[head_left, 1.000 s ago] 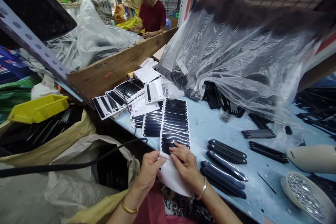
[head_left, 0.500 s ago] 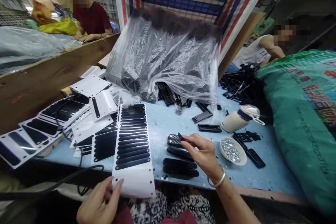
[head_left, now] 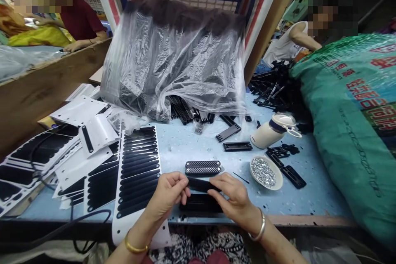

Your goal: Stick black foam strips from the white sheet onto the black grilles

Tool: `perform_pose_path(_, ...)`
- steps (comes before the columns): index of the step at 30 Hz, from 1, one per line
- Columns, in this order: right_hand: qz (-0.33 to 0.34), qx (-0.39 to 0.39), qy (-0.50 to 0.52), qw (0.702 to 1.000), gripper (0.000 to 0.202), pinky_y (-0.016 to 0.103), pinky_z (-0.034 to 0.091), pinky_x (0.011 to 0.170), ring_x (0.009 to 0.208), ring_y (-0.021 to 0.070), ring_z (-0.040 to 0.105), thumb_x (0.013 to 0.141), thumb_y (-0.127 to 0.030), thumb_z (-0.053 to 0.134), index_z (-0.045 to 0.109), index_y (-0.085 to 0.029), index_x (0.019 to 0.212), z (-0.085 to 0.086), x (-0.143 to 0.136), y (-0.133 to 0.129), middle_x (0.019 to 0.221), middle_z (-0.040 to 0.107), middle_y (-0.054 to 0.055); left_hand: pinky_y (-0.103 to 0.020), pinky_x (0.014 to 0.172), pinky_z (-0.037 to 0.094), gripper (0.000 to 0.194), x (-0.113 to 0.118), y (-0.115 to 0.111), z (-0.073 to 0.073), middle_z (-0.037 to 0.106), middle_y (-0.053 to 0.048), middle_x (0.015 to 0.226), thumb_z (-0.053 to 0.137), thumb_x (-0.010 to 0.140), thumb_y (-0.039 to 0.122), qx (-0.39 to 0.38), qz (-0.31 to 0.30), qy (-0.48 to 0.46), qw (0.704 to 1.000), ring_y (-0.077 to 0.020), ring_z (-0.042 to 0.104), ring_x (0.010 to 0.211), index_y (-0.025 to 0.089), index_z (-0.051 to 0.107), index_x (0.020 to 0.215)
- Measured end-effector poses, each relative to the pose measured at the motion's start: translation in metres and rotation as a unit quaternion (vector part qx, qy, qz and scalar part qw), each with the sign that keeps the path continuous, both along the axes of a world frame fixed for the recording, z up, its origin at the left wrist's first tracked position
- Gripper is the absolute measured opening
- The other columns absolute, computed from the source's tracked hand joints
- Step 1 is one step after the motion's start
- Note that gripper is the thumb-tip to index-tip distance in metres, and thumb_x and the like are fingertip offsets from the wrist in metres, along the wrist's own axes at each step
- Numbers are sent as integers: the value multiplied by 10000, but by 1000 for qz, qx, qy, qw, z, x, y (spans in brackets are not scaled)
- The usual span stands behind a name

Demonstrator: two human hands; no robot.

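Note:
A long, narrow black piece with rounded ends point(head_left: 201, 184) spans the gap between my two hands. My left hand point(head_left: 171, 192) pinches its left end with thumb and fingers. The fingers and thumb of my right hand point(head_left: 232, 196) close on the right end. Whether the piece rests on the table is hidden. Just below it lie dark, glossy long pieces point(head_left: 199, 204), partly covered by my right hand. Behind my hands is a pair of black handles with a textured, patterned face point(head_left: 202, 168). To the left lies a white sheet point(head_left: 159, 231) carrying rows of black strips point(head_left: 137, 173).
A white bowl of small metal parts point(head_left: 280, 183) and a cream bottle point(head_left: 266, 135) stand on the right. A plastic-covered heap point(head_left: 176, 57) is at the back. A green sack point(head_left: 334, 123) bulges over the right side. More sheets point(head_left: 83, 173) and a black cable point(head_left: 62, 227) lie left. Two people sit beyond.
My left hand has left the white sheet's lower edge and moved right and up to the black piece. My right hand has come down and left from the patterned handles. The view has shifted.

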State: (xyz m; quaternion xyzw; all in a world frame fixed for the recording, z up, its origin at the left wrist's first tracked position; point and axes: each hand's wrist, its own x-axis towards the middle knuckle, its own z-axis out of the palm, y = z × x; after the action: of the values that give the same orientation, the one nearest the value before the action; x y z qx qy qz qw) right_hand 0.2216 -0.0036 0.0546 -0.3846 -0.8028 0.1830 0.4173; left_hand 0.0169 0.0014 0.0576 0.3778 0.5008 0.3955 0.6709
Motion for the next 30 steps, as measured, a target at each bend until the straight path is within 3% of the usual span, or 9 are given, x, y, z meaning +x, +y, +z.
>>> perform_pose_path(3,-12,-4,-13,1000,127,312,516,609,683,182,606,865,-153,581,671,-167,953,-7,7,3,755,665,67,-162,342,243,355,1,4,-5,616,-33,507,632,714,468,15,-14,43,999,-71,461,336,142,544,606)
perform_pose_path(5,-18,-15,-18,1000,117,311,514,601,672,182,604,865,-160,577,673,-166,931,-8,11,5,734,656,65,-182,371,301,336,0,6,-12,596,-24,494,606,731,449,73,-5,130,989,-80,459,356,140,581,602)
perform_pose_path(7,-37,-26,-24,999,109,311,515,605,675,184,609,866,-173,574,673,-171,913,-8,20,8,729,654,64,-202,420,355,306,-2,9,-21,569,-10,484,618,723,424,174,46,254,950,-91,466,392,137,633,619)
perform_pose_path(9,-65,-40,-23,997,96,301,515,598,669,181,618,866,-194,582,672,-182,896,-8,32,13,724,657,58,-210,453,370,286,-6,11,-30,538,4,475,639,718,411,268,97,360,888,-94,459,416,141,657,626)
perform_pose_path(12,-85,-78,-5,993,64,286,527,611,684,176,644,846,-232,624,675,-201,870,-11,48,24,747,672,45,-203,438,353,273,-8,15,-41,517,17,458,636,737,399,321,74,423,844,-89,439,402,146,671,639)
perform_pose_path(15,-72,-119,-7,990,62,287,541,639,714,184,664,823,-251,651,686,-206,850,-19,52,35,776,688,44,-190,425,349,226,-8,14,-44,545,18,465,575,775,330,314,2,418,853,-91,463,403,158,687,678)
perform_pose_path(20,-49,-127,-35,990,91,294,539,633,689,183,660,826,-237,619,690,-193,862,-30,46,42,768,679,55,-184,427,352,277,-15,8,-38,538,14,463,532,775,278,302,-56,418,855,-87,466,409,162,592,531)
perform_pose_path(26,-35,-133,-65,988,117,296,538,636,692,183,660,833,-245,598,698,-194,864,-32,46,44,768,680,59,-215,490,451,203,-18,22,-46,640,-8,582,586,745,286,287,8,413,864,-122,561,483,145,698,839)
perform_pose_path(30,-19,-126,-87,988,98,289,542,641,687,179,665,804,-231,625,710,-202,842,-34,38,51,774,699,56,-217,519,468,200,-13,32,-47,683,-18,636,582,736,195,294,-30,403,866,-126,594,520,161,721,876)
